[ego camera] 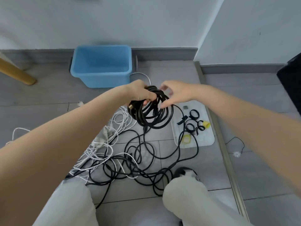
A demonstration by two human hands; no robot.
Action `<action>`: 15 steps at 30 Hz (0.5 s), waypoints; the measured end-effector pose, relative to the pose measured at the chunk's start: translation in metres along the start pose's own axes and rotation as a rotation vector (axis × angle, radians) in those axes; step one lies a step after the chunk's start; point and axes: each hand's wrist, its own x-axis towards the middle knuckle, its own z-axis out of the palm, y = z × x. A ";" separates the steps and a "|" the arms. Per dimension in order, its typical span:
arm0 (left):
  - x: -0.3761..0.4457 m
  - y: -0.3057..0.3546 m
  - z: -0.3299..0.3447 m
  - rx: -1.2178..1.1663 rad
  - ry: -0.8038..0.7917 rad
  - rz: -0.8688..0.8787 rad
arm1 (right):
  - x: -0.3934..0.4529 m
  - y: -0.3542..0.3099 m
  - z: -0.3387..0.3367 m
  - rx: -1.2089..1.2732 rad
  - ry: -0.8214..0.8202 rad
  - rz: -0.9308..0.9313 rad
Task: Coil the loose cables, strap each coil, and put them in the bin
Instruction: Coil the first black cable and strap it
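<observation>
My left hand [140, 92] grips the top of a black cable coil [151, 115] held in the air above the floor. My right hand [175, 94] is at the coil's right side with fingers spread, thumb and fingertips touching the loops. The cable's loose tail hangs from the coil into a tangle of black cable [140, 167] on the tiles. A heap of white cables [104, 141] lies to the left of it. The blue bin [101, 66] stands by the wall with nothing visible inside.
A clear tray [203, 141] at the right holds black straps [193, 115] and yellow rolls. A wooden leg [17, 72] stands at far left. A metal floor strip [226, 154] runs along the right. My knees and a shoe are at the bottom.
</observation>
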 end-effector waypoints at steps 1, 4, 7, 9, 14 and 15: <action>0.007 -0.005 0.003 0.059 0.021 -0.006 | 0.004 0.019 0.004 -0.028 -0.067 0.075; 0.029 -0.021 0.009 0.104 0.060 -0.010 | 0.018 0.076 0.024 -0.199 -0.075 0.231; 0.042 -0.028 0.016 0.088 0.042 -0.015 | 0.022 0.110 0.053 -0.356 -0.082 0.331; 0.051 -0.033 0.023 0.078 0.024 -0.019 | 0.023 0.125 0.073 -0.378 -0.137 0.391; 0.060 -0.038 0.036 0.092 -0.042 -0.034 | 0.024 0.145 0.103 -0.490 -0.130 0.331; 0.060 -0.038 0.040 0.086 -0.056 -0.037 | 0.024 0.148 0.107 -0.496 -0.124 0.319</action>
